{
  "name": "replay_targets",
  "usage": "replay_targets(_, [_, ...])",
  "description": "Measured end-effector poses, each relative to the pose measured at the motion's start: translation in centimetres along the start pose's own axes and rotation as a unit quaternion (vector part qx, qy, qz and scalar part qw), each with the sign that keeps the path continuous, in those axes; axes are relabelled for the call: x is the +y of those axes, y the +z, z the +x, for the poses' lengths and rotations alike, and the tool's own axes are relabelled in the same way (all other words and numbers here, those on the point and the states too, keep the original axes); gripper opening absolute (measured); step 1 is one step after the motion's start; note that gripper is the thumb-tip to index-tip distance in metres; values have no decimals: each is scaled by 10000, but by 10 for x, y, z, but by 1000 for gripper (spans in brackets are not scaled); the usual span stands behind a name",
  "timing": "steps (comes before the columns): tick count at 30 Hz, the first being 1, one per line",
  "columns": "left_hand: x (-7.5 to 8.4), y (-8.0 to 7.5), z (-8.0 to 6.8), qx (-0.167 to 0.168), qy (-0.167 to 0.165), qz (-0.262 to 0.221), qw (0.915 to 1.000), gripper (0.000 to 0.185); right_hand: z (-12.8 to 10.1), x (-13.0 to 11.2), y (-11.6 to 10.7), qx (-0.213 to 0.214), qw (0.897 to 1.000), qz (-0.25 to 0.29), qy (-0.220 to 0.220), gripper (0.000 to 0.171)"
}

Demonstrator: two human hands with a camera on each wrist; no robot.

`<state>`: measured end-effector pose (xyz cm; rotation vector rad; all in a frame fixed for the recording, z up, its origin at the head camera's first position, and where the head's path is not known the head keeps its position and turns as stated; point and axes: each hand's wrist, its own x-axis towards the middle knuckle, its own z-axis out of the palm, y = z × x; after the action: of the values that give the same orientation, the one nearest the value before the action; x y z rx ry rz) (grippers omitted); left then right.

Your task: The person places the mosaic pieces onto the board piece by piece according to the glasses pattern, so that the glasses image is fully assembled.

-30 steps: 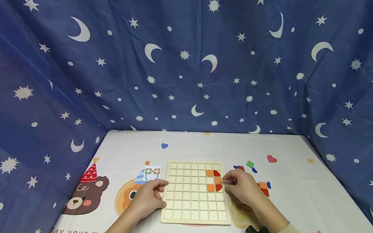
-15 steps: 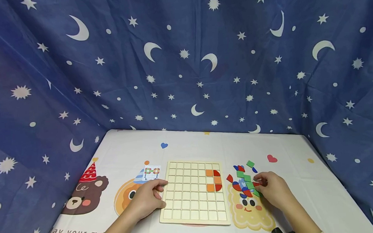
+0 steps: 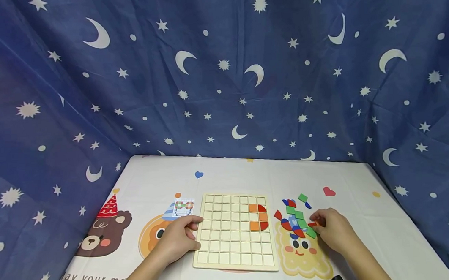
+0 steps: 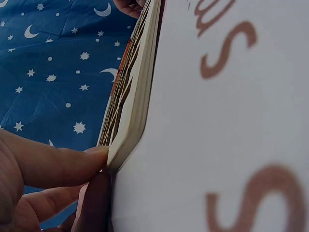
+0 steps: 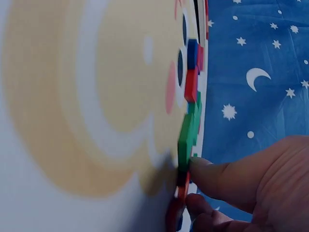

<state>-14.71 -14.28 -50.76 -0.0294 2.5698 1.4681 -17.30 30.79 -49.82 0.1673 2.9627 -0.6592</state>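
Observation:
A pale wooden grid board lies flat, with orange squares and red rounded-corner tiles set in cells near its right edge. My left hand holds the board's left edge, its thumb and finger apart along that side. In the left wrist view, digits press at the board's corner. My right hand is at the right end of the loose tile pile, pinching a red tile between thumb and fingertips. Its shape is mostly hidden. A green tile lies right beside the thumb.
Loose green tiles, red and blue tiles lie between board and right hand, partly overlapping. A small pattern card lies beyond the left hand. A printed white cloth covers the table; a starry blue curtain surrounds it.
My right hand has moved from the board's right edge out to the right side of the tile pile, where a red tile is now at its fingertips. The left hand stays put.

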Motion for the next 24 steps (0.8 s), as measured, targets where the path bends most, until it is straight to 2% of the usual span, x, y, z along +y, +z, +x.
replay_targets(5, [0,1,1,-14,-25,34,10000,72,-3,7,-3,-49,9999,-98,-34,20])
replay_targets(11, [0,1,1,10,-43,53,10000,72,-2,10,-2,-60,9999,94,-1,15])
replay_targets(17, [-1,0,1,8,-42,-8,10000,71,-2,12,1,-29,9996,272,-55,19])
replay_targets(24, [1,0,0,-26,-26,18,10000,71,-6,1,-2,29,9987,504,63,14])
